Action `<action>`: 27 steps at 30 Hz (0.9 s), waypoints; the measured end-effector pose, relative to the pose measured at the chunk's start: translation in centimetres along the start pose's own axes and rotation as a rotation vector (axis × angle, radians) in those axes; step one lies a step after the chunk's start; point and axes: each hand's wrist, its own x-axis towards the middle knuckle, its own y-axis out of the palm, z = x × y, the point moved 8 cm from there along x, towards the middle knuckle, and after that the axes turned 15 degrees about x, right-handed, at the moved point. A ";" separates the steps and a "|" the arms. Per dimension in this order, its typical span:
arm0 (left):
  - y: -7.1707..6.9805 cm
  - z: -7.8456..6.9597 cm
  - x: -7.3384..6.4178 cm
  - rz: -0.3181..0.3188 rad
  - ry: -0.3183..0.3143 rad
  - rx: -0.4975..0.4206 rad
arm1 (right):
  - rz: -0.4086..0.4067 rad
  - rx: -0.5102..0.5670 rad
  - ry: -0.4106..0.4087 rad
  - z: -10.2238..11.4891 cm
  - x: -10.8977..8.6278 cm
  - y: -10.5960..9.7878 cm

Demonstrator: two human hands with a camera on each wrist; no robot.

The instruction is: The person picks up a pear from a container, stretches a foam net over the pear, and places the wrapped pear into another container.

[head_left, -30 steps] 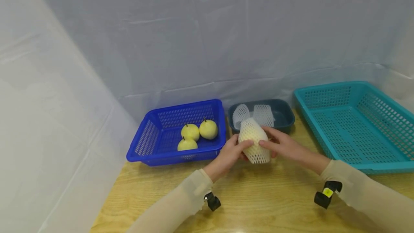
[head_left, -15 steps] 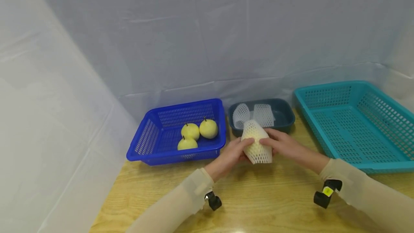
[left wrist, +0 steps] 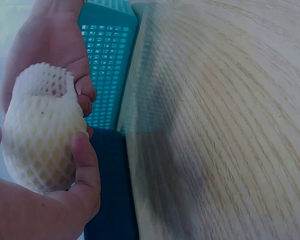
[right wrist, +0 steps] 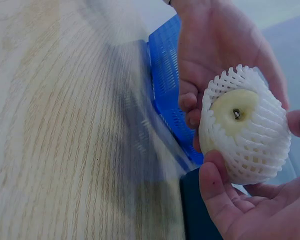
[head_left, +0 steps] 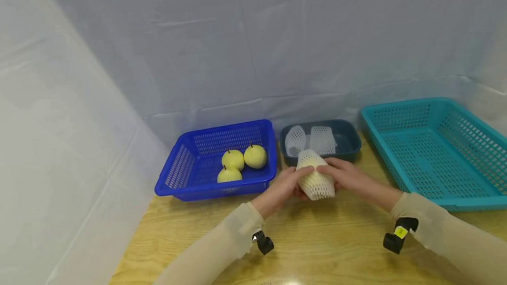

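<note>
A yellow pear (right wrist: 235,112) sits inside a white foam net (head_left: 315,184), held over the table between both hands. My left hand (head_left: 282,187) grips it from the left, thumb lying on the front of the net. From the right, my right hand (head_left: 348,176) holds the same netted pear, its thumb tip close to the left one. One end of the pear, with a dark spot, shows through the net's open end in the right wrist view. The fingers behind the pear are partly hidden in the head view.
A blue basket (head_left: 222,193) with three bare pears (head_left: 233,160) stands to the left. Behind the hands is a dark teal tub (head_left: 348,137) with white foam nets (head_left: 322,140). A larger turquoise basket (head_left: 431,148) stands right on the wooden table (head_left: 317,241).
The netted pear has tilted slightly and shifted a little to the right. Both thumbs have moved closer together and up over the net. The baskets and loose pears stay put.
</note>
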 end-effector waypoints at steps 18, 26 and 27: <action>0.2 0.1 0.6 -0.016 -0.008 -0.066 | 0.107 0.146 0.036 -0.5 -0.1 -0.1; 0.4 -0.1 0.6 0.011 0.009 -0.113 | 0.134 0.121 0.080 -0.7 -0.3 0.3; 0.5 -0.1 0.5 0.012 0.012 -0.123 | 0.131 0.124 0.089 -0.8 -0.3 0.3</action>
